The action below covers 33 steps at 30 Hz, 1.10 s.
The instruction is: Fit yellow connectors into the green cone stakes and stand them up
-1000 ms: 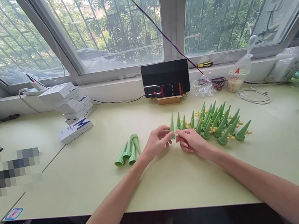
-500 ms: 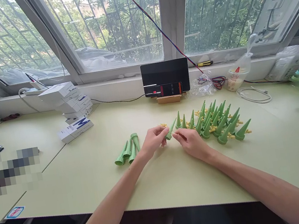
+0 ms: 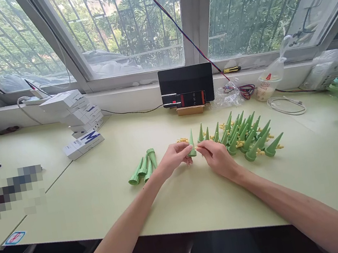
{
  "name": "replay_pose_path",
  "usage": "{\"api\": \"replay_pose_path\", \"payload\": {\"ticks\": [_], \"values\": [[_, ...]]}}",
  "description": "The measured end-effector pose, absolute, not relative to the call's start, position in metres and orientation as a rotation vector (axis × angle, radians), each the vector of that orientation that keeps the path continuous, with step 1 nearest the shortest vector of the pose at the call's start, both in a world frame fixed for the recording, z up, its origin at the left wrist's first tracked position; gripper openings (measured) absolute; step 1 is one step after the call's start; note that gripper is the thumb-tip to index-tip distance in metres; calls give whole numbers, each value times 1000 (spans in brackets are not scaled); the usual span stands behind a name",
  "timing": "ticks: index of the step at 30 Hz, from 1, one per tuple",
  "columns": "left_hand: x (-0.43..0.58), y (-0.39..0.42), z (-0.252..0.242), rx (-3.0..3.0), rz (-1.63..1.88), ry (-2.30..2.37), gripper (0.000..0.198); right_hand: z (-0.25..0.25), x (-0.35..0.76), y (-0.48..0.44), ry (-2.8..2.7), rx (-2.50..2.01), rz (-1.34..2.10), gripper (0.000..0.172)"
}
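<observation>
A window (image 3: 126, 25) runs behind a pale green table (image 3: 202, 207). The left hand (image 3: 174, 159) pinches a green cone (image 3: 191, 138), point up, in front of the person. The right hand (image 3: 220, 159), just beside it, has its fingertips pressed together near the cone's base, seemingly on a small yellow piece, mostly hidden. Loose cones (image 3: 143, 166) lie left of the left hand; fitted cones (image 3: 251, 154) stand beyond the right. Fitting appears in hand; the next move likely calls for lining up and pushing while the left hand steadies.
</observation>
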<state>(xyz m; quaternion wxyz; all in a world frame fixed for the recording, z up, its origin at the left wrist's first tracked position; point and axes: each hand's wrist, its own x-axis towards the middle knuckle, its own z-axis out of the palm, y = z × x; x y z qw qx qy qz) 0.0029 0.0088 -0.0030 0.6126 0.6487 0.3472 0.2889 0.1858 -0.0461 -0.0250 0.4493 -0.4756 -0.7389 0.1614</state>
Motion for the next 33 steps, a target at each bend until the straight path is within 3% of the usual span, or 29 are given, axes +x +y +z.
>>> {"api": "replay_pose_path", "payload": {"ticks": [19, 33], "values": [[5, 9, -17, 1692, 726, 722, 30, -28, 180, -49, -1630, -1296, 581, 40], [6, 11, -26, 1854, 856, 747, 23, -25, 180, -47, -1404, -1296, 934, 44]]}}
